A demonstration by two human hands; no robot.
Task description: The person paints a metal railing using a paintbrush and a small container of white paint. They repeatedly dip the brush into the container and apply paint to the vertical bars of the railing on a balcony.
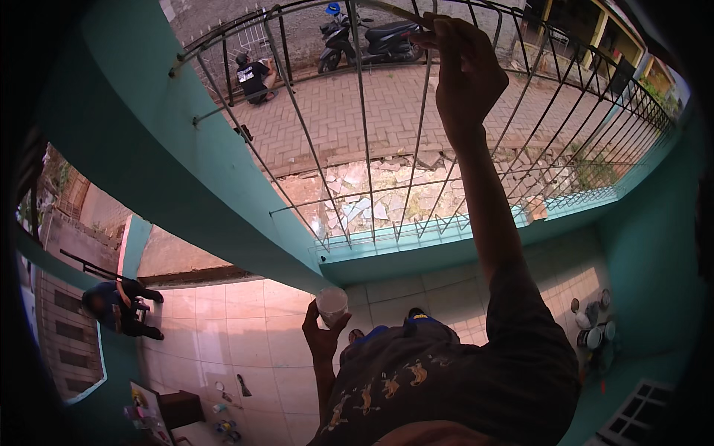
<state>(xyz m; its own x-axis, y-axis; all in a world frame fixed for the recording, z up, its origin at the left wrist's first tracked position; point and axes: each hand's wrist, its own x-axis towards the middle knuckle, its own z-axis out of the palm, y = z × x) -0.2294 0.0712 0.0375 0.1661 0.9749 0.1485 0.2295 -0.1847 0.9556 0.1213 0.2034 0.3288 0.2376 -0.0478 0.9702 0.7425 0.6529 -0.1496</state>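
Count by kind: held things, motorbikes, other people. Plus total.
Held things: 2 (cup in left hand, thin tool in right hand)
Motorbikes: 1
Other people: 2 (crouching person, person at far left)
Total: 5

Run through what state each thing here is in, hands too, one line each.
Left hand: closed around the cup.
Cup: held rim up; contents unclear.
Right hand: raised, gripping the thin tool.
Thin tool: held up near the railing.
Railing: black on top, greyer lower left.
Motorcycle: parked upright.
Person outside: crouching.
Person at left: seated.
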